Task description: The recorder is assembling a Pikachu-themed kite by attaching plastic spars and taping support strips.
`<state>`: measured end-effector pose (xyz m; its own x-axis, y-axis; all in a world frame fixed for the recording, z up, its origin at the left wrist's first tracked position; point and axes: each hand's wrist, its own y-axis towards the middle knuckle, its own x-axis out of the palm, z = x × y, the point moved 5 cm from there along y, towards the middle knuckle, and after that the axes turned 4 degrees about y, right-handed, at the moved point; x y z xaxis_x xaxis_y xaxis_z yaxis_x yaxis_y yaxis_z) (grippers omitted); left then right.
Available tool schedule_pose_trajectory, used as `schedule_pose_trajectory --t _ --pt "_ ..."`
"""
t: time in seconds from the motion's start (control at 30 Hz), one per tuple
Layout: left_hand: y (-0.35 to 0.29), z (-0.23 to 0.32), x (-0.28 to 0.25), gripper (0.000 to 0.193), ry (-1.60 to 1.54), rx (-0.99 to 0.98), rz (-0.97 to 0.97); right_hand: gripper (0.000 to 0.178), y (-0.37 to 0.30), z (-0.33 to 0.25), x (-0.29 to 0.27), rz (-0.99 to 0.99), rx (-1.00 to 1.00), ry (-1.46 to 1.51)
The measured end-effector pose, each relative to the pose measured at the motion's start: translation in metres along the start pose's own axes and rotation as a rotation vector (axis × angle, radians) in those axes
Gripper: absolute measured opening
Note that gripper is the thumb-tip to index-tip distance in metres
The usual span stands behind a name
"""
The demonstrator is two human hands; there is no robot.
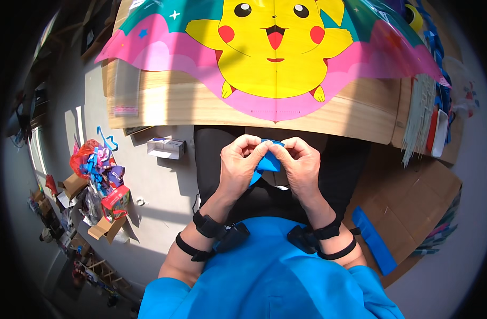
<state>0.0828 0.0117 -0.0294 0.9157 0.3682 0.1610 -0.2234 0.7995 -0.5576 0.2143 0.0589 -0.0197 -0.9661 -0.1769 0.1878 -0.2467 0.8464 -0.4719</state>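
Note:
Over my lap, between my knees and the table edge, a small piece of blue fabric [270,162] is pinched at its top edge. My left hand [236,166] grips its left side between thumb and curled fingers. From the other side my right hand [302,168] does the same, and the two thumbs nearly meet. Part of the fabric hangs down below the left fingers. Just beyond, a kite-like printed sheet [275,64] with a yellow cartoon figure on pink and teal lies spread out, its lower point at the table's front edge.
The sheet covers much of the wooden table [185,98]. Thin white sticks [420,117] overhang its right end. A long blue fabric strip [374,242] lies on cardboard [408,196] to my right. A small open box [166,148] and a colourful heap of bags [100,167] are at left.

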Motion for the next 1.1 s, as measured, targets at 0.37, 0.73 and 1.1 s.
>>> schedule_pose_trajectory --t 0.37,0.73,1.1 --pt "-0.017 0.022 -0.003 0.021 0.153 0.127 -0.005 0.016 -0.018 -0.020 0.007 0.004 -0.009 -0.077" --pt "-0.038 0.027 -0.006 0.025 0.016 0.073 -0.030 0.029 -0.036 -0.019 0.021 -0.054 0.044 -0.005" --pt "-0.049 0.035 -0.012 0.018 0.122 0.106 -0.135 0.008 -0.039 -0.020 0.019 -0.035 0.004 0.104"
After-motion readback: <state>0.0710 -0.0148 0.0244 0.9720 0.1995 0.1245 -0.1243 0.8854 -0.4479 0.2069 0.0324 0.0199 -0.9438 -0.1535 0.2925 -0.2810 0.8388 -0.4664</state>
